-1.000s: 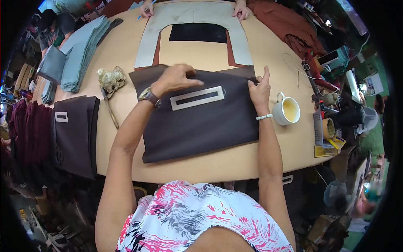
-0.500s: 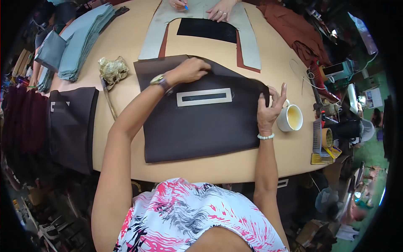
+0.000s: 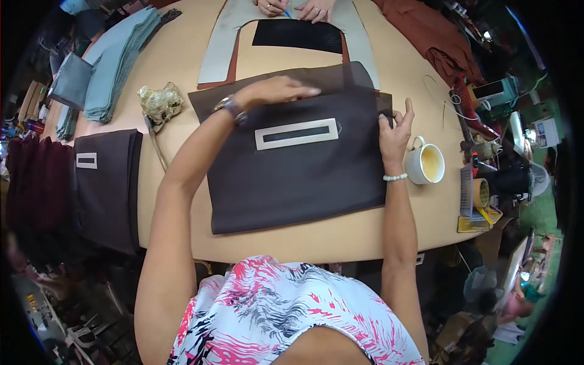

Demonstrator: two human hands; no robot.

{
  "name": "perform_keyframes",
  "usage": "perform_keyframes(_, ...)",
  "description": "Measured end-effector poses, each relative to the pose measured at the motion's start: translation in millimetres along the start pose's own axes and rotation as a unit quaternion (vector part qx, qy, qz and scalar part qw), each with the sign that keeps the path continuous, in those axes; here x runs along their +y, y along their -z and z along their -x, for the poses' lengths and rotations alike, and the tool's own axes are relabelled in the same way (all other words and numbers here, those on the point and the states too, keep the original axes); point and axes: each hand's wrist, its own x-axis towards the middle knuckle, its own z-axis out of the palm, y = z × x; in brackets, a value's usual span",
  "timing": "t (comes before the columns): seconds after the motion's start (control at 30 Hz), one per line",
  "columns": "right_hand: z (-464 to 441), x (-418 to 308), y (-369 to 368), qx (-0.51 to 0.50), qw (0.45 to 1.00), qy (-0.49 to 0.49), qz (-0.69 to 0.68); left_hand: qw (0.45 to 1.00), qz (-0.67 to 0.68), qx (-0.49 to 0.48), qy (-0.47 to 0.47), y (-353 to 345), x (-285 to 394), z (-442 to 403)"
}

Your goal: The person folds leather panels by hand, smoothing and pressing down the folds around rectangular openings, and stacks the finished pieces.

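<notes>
A dark brown fabric panel (image 3: 298, 188) lies before me on the table, a white rectangular frame (image 3: 296, 134) on its surface. My left hand (image 3: 277, 91) rests over the panel's far part, fingers stretched out to the right and slightly blurred. At the right edge, my right hand (image 3: 395, 135) pinches the panel between thumb and fingers, with one finger raised. Beyond the far side, a thinner-looking brown layer (image 3: 356, 76) sticks out. Just right of my right hand stands a white mug (image 3: 424, 164) with yellowish contents.
Across the table (image 3: 292, 246), another person's hands (image 3: 313, 9) hold a blue pen over pale pieces beside a black piece (image 3: 298, 36). Left are a brush with a crusted head (image 3: 160, 104), a dark folded stack (image 3: 108, 194) and grey-green cloth (image 3: 115, 73). Rust fabric (image 3: 420, 30) lies far right.
My left hand's fingers have straightened and shifted right. The panel's raised right corner has flattened, and a layer now spreads out past the far edge. My right hand stays at the right edge.
</notes>
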Motion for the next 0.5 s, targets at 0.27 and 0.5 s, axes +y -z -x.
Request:
perform_keyframes(0.27,-24.6,14.4,-26.9,-0.041,0.985,-0.003,0.165,0.991,-0.096,0.087,0.03,33.1,-56.6,110.4)
perform_keyframes(0.5,-48.6,24.8,-51.7,-0.038,0.972,0.0,0.231,0.959,-0.081,0.27,0.014,34.6,-83.2,99.5)
